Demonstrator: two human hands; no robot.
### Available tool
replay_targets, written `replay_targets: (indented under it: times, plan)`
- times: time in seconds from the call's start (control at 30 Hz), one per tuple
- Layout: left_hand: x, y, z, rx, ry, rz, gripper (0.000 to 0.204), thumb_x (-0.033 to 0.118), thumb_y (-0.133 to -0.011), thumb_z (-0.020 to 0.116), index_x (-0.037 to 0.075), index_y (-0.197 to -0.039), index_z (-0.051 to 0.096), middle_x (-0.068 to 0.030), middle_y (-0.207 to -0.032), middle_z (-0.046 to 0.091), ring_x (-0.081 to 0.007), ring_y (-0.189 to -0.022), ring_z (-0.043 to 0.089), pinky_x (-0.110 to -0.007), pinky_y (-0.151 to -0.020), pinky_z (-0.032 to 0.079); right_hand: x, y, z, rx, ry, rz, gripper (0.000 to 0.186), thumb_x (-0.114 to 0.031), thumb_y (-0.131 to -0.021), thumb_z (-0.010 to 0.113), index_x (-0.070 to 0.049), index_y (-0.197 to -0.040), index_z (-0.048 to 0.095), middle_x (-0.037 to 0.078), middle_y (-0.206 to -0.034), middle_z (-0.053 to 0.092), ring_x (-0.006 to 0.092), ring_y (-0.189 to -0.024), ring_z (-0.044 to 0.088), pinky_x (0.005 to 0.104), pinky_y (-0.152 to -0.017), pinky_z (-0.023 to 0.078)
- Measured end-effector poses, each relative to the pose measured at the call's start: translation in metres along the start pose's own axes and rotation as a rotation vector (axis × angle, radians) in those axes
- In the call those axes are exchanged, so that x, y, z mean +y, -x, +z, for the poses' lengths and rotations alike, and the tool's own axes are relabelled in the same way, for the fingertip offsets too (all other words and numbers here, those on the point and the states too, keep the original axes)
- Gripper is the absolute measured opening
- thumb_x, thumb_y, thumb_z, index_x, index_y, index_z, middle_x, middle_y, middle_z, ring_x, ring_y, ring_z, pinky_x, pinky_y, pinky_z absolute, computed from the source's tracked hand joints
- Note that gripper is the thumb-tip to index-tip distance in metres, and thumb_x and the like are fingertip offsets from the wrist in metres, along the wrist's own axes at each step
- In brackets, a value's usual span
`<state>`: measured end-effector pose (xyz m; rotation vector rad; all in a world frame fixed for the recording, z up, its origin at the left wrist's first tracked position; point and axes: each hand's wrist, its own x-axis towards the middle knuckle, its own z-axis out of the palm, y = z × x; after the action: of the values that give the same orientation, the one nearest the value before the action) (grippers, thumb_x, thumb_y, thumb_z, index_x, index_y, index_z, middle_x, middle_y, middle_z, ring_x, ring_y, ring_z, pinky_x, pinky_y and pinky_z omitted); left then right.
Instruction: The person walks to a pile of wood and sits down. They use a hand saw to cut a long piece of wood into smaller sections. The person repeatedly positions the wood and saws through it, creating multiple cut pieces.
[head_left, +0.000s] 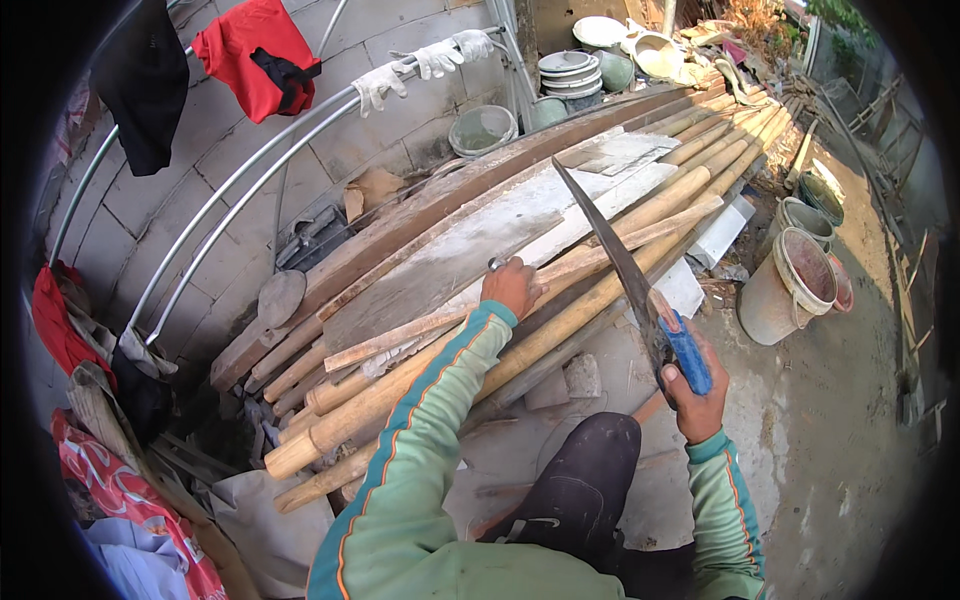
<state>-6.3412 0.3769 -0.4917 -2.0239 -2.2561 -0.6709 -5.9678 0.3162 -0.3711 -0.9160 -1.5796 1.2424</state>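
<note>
My right hand [692,398] grips the blue handle of a hand saw [622,262], whose long grey blade rises up and to the left above the wood pile. My left hand [511,287] rests on a thin wooden strip [520,290] lying across several bamboo poles [560,320]. A small metal ring shows at my left fingers. The saw blade hangs just right of my left hand, over the poles; whether it touches them I cannot tell. My raised knee in dark trousers [585,480] sits below, between my green sleeves.
Worn planks [450,250] and more bamboo stack diagonally toward the upper right. Dirty buckets [785,290] stand on the concrete floor at right. Bowls and basins [570,70] sit at the top. Curved metal pipes [260,170] carry gloves and red cloth along the block wall.
</note>
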Motion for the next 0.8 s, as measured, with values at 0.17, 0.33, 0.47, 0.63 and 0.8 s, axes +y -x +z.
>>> replay_targets:
  times: [0.17,0.33,0.47,0.63,0.8]
  plan:
    - [0.006,-0.002,0.001,-0.017,-0.063,0.056,0.038,0.041,-0.092,0.076,0.008,-0.111,0.075,-0.0141,-0.105,0.066,-0.0375,-0.097,0.070,-0.050,-0.087,0.055,-0.005,-0.050,0.017,-0.059,0.116,-0.085,0.064,-0.018,-0.093,0.077,0.005,-0.148,0.055,0.014,-0.134,0.067,0.0186,-0.120,0.063,0.0333,-0.107,0.048]
    - [0.000,0.001,0.005,0.023,-0.024,0.067,0.039,0.040,-0.092,0.075,0.007,-0.113,0.074,-0.0139,-0.104,0.066,-0.0367,-0.095,0.070,-0.050,-0.085,0.053,-0.024,-0.058,-0.036,0.059,0.262,-0.155,0.065,-0.022,-0.093,0.078,0.004,-0.148,0.055,0.013,-0.129,0.070,0.0201,-0.118,0.064,0.0343,-0.106,0.048]
    - [-0.002,0.006,0.008,0.042,-0.085,0.071,0.039,0.040,-0.092,0.075,0.008,-0.114,0.074,-0.0122,-0.105,0.067,-0.0336,-0.094,0.071,-0.050,-0.082,0.052,-0.043,-0.048,-0.050,0.218,0.178,-0.023,0.065,-0.023,-0.093,0.075,0.004,-0.148,0.054,0.007,-0.113,0.068,0.0107,-0.087,0.061,0.0260,-0.083,0.051]
    - [0.000,0.008,0.012,0.067,-0.139,0.117,0.038,0.041,-0.094,0.074,0.009,-0.116,0.071,-0.0101,-0.107,0.067,-0.0313,-0.094,0.071,-0.048,-0.084,0.052,0.005,-0.008,-0.029,0.332,-0.059,-0.027,0.064,-0.016,-0.091,0.075,0.000,-0.150,0.054,-0.001,-0.092,0.060,0.0061,-0.066,0.052,0.0219,-0.059,0.042]
    - [0.001,0.008,0.015,0.073,-0.128,0.108,0.038,0.041,-0.095,0.072,0.010,-0.117,0.071,-0.0101,-0.109,0.066,-0.0317,-0.100,0.070,-0.048,-0.088,0.052,0.036,0.018,0.017,0.222,-0.192,0.077,0.067,-0.017,-0.092,0.073,0.003,-0.152,0.051,-0.002,-0.085,0.058,0.0070,-0.064,0.053,0.0227,-0.056,0.042]
